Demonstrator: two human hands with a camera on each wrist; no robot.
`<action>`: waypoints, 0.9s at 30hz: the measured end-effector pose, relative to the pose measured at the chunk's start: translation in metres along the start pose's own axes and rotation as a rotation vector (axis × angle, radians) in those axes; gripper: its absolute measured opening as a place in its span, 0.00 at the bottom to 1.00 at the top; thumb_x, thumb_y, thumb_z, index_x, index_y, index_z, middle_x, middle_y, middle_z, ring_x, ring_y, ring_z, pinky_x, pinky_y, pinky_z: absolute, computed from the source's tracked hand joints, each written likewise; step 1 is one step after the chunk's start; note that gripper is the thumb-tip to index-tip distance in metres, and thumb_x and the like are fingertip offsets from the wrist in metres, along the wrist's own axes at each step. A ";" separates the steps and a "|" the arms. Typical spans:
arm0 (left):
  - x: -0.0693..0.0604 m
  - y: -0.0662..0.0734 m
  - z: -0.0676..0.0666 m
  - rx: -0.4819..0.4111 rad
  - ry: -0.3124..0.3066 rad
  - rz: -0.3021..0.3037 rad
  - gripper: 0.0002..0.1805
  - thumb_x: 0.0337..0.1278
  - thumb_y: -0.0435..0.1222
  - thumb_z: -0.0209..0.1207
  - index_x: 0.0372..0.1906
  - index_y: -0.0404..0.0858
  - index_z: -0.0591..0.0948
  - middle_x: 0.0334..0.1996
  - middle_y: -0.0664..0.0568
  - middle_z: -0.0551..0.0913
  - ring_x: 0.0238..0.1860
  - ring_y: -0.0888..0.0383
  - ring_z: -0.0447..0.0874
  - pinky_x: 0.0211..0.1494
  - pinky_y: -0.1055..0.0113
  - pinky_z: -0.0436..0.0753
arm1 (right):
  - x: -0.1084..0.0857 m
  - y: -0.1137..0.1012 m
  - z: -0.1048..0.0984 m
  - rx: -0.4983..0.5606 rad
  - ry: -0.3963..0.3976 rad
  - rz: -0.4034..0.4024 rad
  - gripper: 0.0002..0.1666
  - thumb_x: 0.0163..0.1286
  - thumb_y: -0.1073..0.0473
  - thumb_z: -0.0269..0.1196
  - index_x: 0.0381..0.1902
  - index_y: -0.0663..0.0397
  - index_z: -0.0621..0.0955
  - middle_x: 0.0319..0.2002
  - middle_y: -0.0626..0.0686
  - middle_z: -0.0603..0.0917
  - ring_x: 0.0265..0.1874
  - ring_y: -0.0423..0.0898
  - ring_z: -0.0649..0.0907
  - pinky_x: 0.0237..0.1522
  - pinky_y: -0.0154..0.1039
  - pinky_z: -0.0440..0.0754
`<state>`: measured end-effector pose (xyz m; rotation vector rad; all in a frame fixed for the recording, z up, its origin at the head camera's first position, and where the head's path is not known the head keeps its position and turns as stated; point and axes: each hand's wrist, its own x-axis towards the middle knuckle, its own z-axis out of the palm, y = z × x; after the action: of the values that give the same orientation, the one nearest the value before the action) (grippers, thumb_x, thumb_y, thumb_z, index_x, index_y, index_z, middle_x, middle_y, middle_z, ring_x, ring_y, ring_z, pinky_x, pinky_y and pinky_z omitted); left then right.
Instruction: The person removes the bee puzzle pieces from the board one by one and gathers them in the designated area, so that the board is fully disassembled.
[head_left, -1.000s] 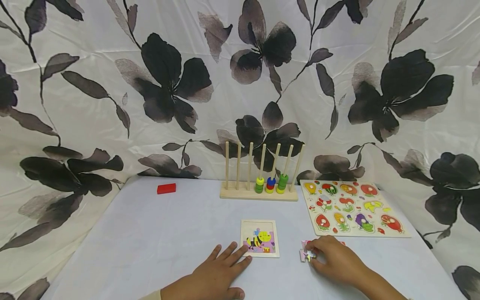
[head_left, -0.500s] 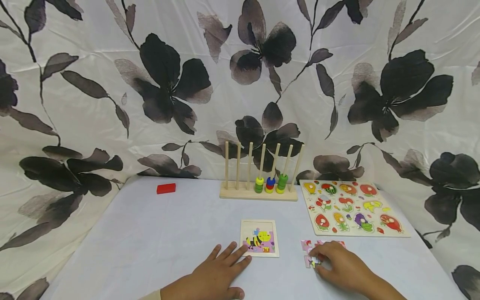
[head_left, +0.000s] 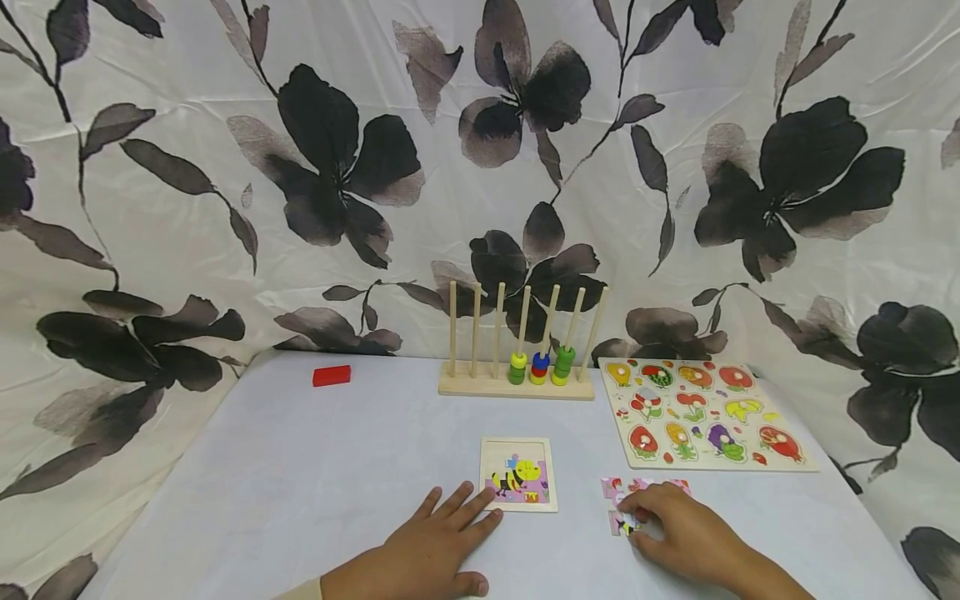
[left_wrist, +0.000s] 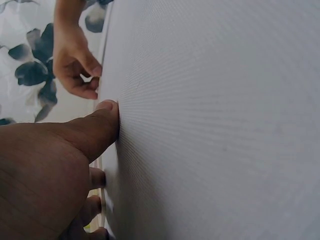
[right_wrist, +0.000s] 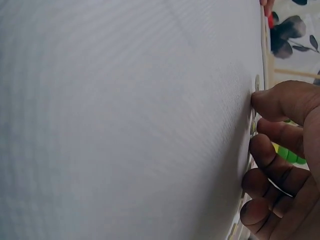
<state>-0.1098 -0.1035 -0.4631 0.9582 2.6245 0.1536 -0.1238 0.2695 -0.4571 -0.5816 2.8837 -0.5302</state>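
A small framed puzzle with a bee picture (head_left: 517, 479) lies at the middle of the table. My left hand (head_left: 438, 546) rests flat with fingers spread, fingertips on the frame's lower left corner; its thumb touches the cloth in the left wrist view. My right hand (head_left: 693, 533) pinches a small puzzle piece (head_left: 619, 523) between thumb and index finger, low on the table. Pink puzzle pieces (head_left: 611, 487) lie just behind it, partly hidden by the fingers. In the right wrist view, the right hand (right_wrist: 285, 150) has its other fingers curled.
A wooden peg stand (head_left: 480, 386) with coloured rings stands at the back. To its right lies a fruit puzzle board (head_left: 708, 408). A red block (head_left: 332, 376) is at the back left. Floral cloth (head_left: 345, 167) hangs behind the white table (head_left: 300, 467).
My right hand has moved slightly right and nearer the front edge with the piece, uncovering more of the pink pieces. The left hand stays in place.
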 end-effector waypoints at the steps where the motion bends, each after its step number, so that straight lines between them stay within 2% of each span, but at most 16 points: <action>1: 0.000 0.000 0.000 -0.001 0.001 0.000 0.46 0.63 0.69 0.53 0.81 0.55 0.60 0.82 0.57 0.50 0.81 0.49 0.44 0.75 0.38 0.56 | 0.000 0.000 0.000 0.001 -0.002 0.002 0.17 0.61 0.51 0.75 0.47 0.34 0.85 0.33 0.34 0.73 0.36 0.34 0.72 0.40 0.40 0.78; 7: 0.000 0.000 0.000 -0.003 0.005 0.004 0.46 0.63 0.68 0.53 0.81 0.54 0.60 0.82 0.57 0.50 0.81 0.49 0.45 0.75 0.37 0.56 | 0.001 0.000 -0.001 0.002 0.004 0.003 0.16 0.61 0.49 0.75 0.46 0.33 0.85 0.33 0.33 0.73 0.36 0.34 0.72 0.40 0.40 0.78; 14: -0.001 0.001 -0.001 0.002 0.011 0.005 0.46 0.63 0.68 0.53 0.81 0.54 0.61 0.82 0.56 0.51 0.81 0.49 0.45 0.75 0.38 0.56 | 0.006 -0.004 -0.004 0.000 0.069 -0.051 0.15 0.61 0.51 0.75 0.46 0.35 0.85 0.36 0.32 0.75 0.38 0.33 0.73 0.43 0.40 0.79; 20: 0.000 0.001 -0.002 -0.002 0.004 -0.001 0.46 0.63 0.68 0.53 0.81 0.54 0.61 0.82 0.56 0.50 0.81 0.49 0.45 0.75 0.37 0.56 | 0.019 -0.015 -0.006 0.010 0.089 -0.073 0.16 0.62 0.50 0.75 0.48 0.35 0.86 0.39 0.31 0.78 0.41 0.33 0.76 0.45 0.41 0.81; 27: 0.001 -0.001 0.000 -0.004 0.008 0.012 0.46 0.63 0.68 0.53 0.81 0.54 0.61 0.82 0.56 0.51 0.81 0.48 0.46 0.75 0.37 0.57 | 0.038 -0.031 -0.003 0.013 0.075 -0.118 0.16 0.64 0.51 0.74 0.49 0.39 0.85 0.36 0.33 0.77 0.38 0.34 0.75 0.39 0.36 0.78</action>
<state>-0.1106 -0.1036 -0.4634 0.9737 2.6249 0.1658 -0.1482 0.2290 -0.4459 -0.7495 2.9273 -0.5987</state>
